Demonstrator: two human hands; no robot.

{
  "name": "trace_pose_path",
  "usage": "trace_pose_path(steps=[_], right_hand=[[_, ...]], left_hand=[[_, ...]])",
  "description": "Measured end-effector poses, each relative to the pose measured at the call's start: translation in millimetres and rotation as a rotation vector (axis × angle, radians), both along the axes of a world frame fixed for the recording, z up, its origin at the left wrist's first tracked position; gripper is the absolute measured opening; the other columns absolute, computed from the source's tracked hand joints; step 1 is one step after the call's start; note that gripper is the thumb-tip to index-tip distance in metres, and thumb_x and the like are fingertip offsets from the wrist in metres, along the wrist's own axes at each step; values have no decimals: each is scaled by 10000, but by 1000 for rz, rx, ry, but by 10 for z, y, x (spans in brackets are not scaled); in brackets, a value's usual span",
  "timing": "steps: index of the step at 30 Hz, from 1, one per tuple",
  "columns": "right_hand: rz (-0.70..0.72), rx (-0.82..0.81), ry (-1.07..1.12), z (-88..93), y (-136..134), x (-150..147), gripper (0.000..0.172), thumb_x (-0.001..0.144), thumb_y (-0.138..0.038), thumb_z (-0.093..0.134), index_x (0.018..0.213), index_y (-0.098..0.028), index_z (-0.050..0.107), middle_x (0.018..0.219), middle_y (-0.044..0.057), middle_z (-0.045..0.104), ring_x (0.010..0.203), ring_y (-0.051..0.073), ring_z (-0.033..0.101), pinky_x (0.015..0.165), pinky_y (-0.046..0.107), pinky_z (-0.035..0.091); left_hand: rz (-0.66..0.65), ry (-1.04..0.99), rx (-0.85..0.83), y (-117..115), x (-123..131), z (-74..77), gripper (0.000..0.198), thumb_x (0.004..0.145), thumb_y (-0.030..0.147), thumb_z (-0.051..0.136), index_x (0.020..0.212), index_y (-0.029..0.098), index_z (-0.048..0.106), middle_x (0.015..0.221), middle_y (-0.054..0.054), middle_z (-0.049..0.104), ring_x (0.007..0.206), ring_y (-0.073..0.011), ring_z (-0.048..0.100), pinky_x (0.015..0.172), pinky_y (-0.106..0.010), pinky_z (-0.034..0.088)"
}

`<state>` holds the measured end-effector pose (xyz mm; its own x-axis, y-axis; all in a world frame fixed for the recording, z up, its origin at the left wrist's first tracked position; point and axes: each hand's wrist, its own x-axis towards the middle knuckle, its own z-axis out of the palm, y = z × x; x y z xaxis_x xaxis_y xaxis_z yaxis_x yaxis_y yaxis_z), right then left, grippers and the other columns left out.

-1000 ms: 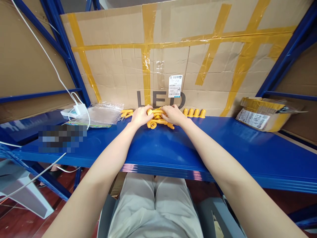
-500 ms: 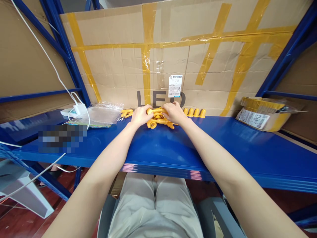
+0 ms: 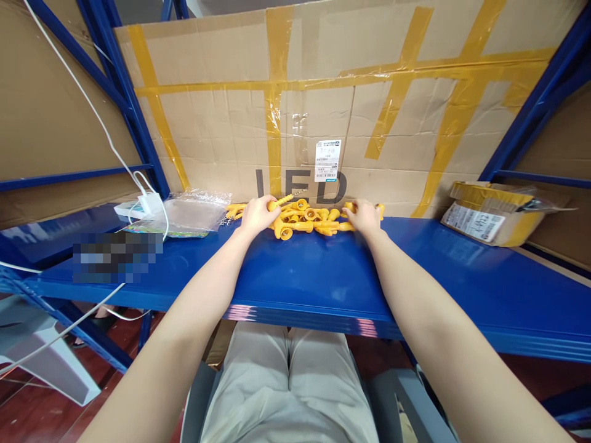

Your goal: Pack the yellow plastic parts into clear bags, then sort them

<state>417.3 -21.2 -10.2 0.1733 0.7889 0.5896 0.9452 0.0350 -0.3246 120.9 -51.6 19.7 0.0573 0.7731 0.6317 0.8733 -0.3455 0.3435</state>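
1. Blue bench [image 3: 314,271] in front of taped cardboard [image 3: 221,135] marked "LED".
2. Left hand [image 3: 257,215]: grip closed on a slim yellow piece [image 3: 283,202], at the left end of the yellow pile [image 3: 302,226].
3. Location of yellow pile: on the bench, between both hands, near the cardboard.
4. Right hand [image 3: 366,216]: over yellow parts [image 3: 381,210]; grip partly hidden, open or closed not determinable.
5. Clear plastic bag [image 3: 198,212]: left of left hand. Small carton [image 3: 494,212]: right of right hand.

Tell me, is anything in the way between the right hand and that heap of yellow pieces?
Nothing visible is in the way: the heap of yellow pieces reaches right up beside the right hand. The left hand, holding a thin yellow piece, is on the heap's other side.
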Motion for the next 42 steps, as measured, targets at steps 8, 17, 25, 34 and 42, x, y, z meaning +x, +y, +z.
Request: trace_pose_path(steps=[8,17,25,34,42], right_hand=[[-256,22,661,-82,-23,317,227,798,-350,643,920,-161,671,1026,118,677,995,239,618,903,361,465],[-291,-21,831,-117,81,387,199,707,-174,700,899,-185,648,993,74,678,1037,219,632,948,344,483],[-315,11,806,-234,200,492,265,614,-144,710,854,-178,603,938,98,657,976,252,618,866,366,511],[-224,-103,667,-184,163,438,117,627,-136,641,597,-206,553,799,71,662,907,247,620,855,384,501],[-235,-150,644,-218,203,463,141,710,-259,623,811,-197,699,858,111,692,952,293,639,806,397,507]], left_hand=[[23,-6,4,32,-16,-6,280,795,270,540,1007,189,704,835,-60,711,798,-222,643,736,-294,459],[14,-90,25,106,-43,-23,299,810,200,488,1031,168,687,763,-60,677,746,-220,628,730,-315,461],[-33,-367,7,224,-110,-53,365,761,104,455,1066,177,643,705,-7,611,714,-170,621,728,-287,490],[-40,-894,-176,288,-102,-8,626,687,82,538,1298,212,494,934,-46,607,789,-171,649,602,-259,541],[5,-1081,-143,346,-185,-42,549,741,18,435,1242,234,502,989,-67,595,769,-171,682,547,-270,531]])
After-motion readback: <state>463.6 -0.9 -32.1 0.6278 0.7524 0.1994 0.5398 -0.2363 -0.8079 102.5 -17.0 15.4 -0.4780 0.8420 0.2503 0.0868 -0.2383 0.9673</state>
